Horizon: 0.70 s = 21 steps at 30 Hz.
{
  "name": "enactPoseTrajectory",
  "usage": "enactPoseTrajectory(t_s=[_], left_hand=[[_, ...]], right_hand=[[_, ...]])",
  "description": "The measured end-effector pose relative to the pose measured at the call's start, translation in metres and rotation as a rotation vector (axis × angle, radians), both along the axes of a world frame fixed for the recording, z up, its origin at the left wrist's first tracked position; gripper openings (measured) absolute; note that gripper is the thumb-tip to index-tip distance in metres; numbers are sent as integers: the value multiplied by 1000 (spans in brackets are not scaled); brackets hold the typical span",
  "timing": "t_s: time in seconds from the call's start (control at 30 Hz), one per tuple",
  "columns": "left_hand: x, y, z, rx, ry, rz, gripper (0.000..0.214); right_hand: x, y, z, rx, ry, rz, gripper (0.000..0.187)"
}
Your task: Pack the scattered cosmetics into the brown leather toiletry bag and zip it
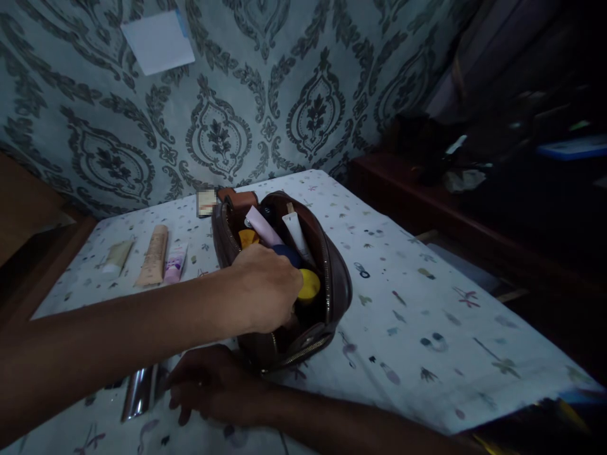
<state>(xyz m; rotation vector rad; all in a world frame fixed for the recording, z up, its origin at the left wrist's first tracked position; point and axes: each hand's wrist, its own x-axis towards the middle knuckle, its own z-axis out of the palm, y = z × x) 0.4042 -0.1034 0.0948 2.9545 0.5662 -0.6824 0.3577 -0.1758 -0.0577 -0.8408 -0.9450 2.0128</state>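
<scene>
A brown zip-up pouch (339,278) lies open on the flower-printed tablecloth (427,303). It holds a pink tube (263,227), a white tube (296,234), an orange item (247,238) and a dark blue bottle with a yellow cap (309,284). My left hand (265,287) reaches into the pouch from the left, its fingers closed around the yellow-capped bottle. My right hand (208,385) crosses under the left arm. It lies on the cloth with fingers apart, against the pouch's near end, holding nothing.
Three tubes (154,254) lie side by side on the cloth at the back left. A shiny metal object (140,392) lies just left of my right hand. A small box (207,203) sits behind the pouch. Dark wooden furniture (427,202) stands to the right.
</scene>
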Motion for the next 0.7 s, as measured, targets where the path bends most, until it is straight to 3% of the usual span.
enactPoseTrajectory(t_s=[0.27,0.53,0.7], left_hand=[[3,-3,6,62,116,27,23],[6,-4,12,36,203,20,17],[2,-1,9,36,142,42,21]], right_hand=[[4,0,9,1,-34,20,7],[1,-1,-1,52,-19,3,4],[-2,-1,-7,56,19,-11,5]])
